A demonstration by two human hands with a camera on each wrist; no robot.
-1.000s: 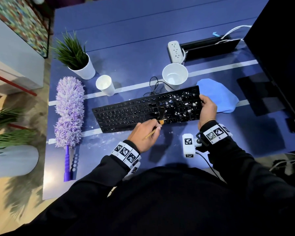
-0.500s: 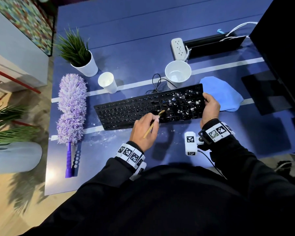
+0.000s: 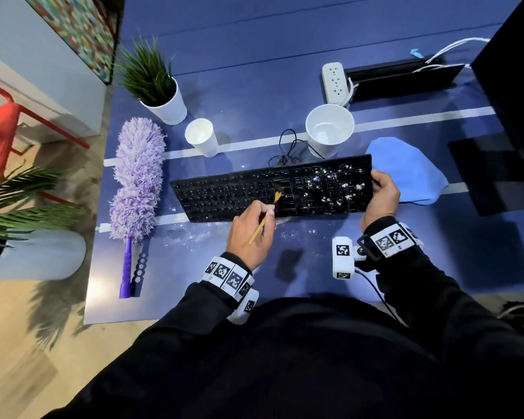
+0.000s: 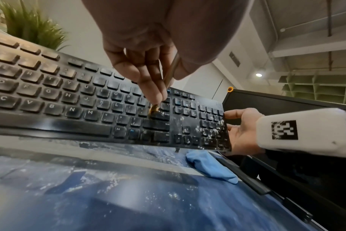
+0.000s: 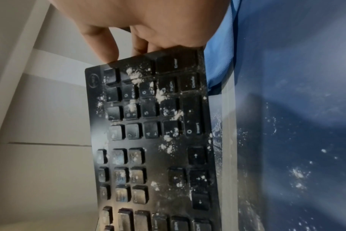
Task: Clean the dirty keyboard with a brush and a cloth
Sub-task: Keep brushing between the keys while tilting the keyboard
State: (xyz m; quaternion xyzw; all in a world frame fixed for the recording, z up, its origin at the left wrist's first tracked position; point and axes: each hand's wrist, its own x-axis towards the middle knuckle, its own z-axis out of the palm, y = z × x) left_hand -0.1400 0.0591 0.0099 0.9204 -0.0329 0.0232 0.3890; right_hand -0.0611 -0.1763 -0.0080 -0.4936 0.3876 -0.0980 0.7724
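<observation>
A black keyboard (image 3: 230, 192) (image 4: 49, 93) (image 5: 158, 140) lies tilted on the blue table (image 3: 254, 71), its right part speckled with white powder. My left hand (image 3: 251, 231) (image 4: 148, 62) pinches a thin wooden brush (image 3: 262, 223) like a pen; its yellow bristles (image 3: 277, 195) (image 4: 154, 108) touch keys near the middle-right. My right hand (image 3: 381, 195) (image 4: 241, 129) (image 5: 140, 26) grips the keyboard's right end and holds it raised at an angle. A blue cloth (image 3: 406, 170) (image 4: 211, 168) (image 5: 219, 54) lies on the table just right of the keyboard, behind my right hand.
A purple duster (image 3: 136, 182) lies left of the keyboard. Two white cups (image 3: 201, 140) (image 3: 328, 128), a potted plant (image 3: 155, 83) and a power strip (image 3: 335, 83) stand behind it. A dark monitor (image 3: 515, 86) is at the right. White powder (image 3: 194, 234) is scattered along the table's front.
My left hand has moved the brush leftward along the keys, from below the powdered part toward the middle. My right hand keeps its hold on the keyboard's right end.
</observation>
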